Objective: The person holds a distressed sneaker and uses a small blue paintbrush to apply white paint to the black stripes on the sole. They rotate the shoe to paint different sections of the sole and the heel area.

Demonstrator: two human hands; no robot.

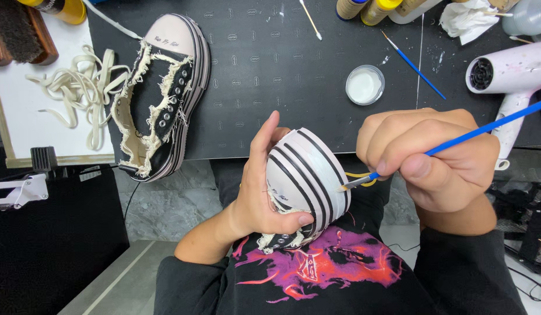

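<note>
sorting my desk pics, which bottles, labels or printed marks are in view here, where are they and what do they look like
Yellow bottle with a dark label: top left corner, mostly cut off.
Row of bottles: top edge right of centre, yellow and cream, only lower parts visible.
Small script mark: white toe cap of the shoe lying on the black mat.
Script mark: sole of the shoe in the left hand, partly hidden.
No screens or signs.

yellow bottle (380,10) with dark label: far edge of the black mat (270,81), behind the round white jar (364,85) | second labelled bottle (347,8): just left of it, yellow and blue | orange-yellow bottle (60,8): beyond the mat's far left corner | signs, screens: none
</note>
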